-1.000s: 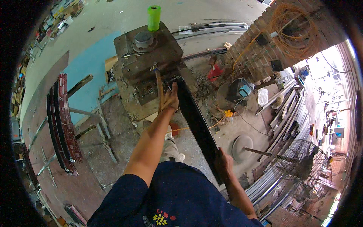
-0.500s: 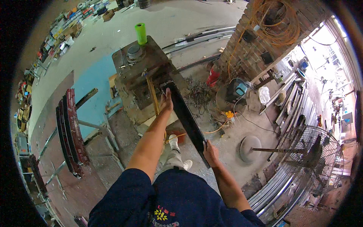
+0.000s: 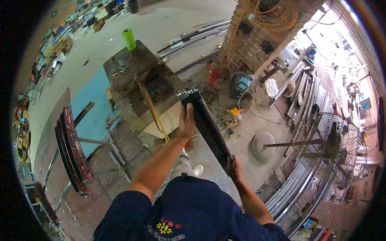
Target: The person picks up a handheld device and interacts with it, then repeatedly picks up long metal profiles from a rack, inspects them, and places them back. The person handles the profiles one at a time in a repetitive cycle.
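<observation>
A long black channel-shaped profile [image 3: 211, 130] is held slanted in front of me, its far end to the left and its near end to the right. My left hand [image 3: 187, 122] grips the left side near the far end, where a pale cut end with slots shows. Closed round the near end is my right hand [image 3: 235, 168], its fingers partly hidden behind the profile. Beyond the far end stands a dark, grimy workbench [image 3: 148, 66] with a yellowish lever bar [image 3: 149, 106] slanting down its near side.
A green roll [image 3: 128, 39] stands on the bench's far edge. Several dark red and black profiles [image 3: 72, 148] lie on a rack at left. To the right are a caged fan [image 3: 329, 140] with a round base, a brick pillar [image 3: 257, 40], a cable and stacked metal lengths [image 3: 293, 188].
The profile's far end has come away from over the bench, moving right and toward me, and its cut end now shows. Both hands keep their hold. The view has shifted slightly.
</observation>
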`<state>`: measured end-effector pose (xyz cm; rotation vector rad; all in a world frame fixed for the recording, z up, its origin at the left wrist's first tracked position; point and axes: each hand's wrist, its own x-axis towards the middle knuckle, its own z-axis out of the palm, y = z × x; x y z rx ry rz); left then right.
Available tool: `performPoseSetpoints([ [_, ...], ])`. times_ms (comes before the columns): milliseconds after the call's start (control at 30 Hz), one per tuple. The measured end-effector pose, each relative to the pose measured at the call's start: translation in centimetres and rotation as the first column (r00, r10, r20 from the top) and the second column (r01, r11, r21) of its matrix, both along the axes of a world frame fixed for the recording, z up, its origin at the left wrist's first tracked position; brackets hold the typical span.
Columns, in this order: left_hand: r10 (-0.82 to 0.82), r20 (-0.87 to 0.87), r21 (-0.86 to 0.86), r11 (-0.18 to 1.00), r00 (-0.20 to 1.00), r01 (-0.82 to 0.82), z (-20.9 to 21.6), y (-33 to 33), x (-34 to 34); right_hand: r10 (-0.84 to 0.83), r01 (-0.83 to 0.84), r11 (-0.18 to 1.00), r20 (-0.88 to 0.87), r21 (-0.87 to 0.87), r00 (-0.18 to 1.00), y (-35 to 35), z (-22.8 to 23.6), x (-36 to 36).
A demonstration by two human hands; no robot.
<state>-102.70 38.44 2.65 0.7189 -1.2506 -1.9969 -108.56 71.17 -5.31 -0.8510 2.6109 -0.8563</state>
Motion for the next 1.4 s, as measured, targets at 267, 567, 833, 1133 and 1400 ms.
performPoseSetpoints([
  [267,-0.184,-0.332,-0.081,0.983,0.925,0.167,16.9,6.9,-0.8,-0.028,0.059,0.917,0.084,-0.394,0.996,-1.4,10.7,0.8],
  [567,-0.256,-0.353,-0.211,0.959,0.900,0.190,22.6,10.7,0.8,-0.031,0.072,0.759,0.073,-0.647,0.997,-4.5,16.8,2.3],
  [833,-0.250,-0.389,-0.184,0.964,0.887,0.191,24.0,13.0,2.3,-0.021,0.035,0.729,0.029,-0.684,0.999,-5.2,19.3,2.9],
  [1133,-0.487,-0.047,-0.329,0.832,0.872,0.447,27.0,12.5,5.2,0.154,0.062,0.706,0.239,-0.705,0.959,-3.1,21.0,1.4],
  [1400,-0.652,0.054,-0.426,0.670,0.756,0.609,27.4,10.1,5.6,0.224,0.060,0.737,0.327,-0.674,0.918,0.1,21.5,0.4],
])
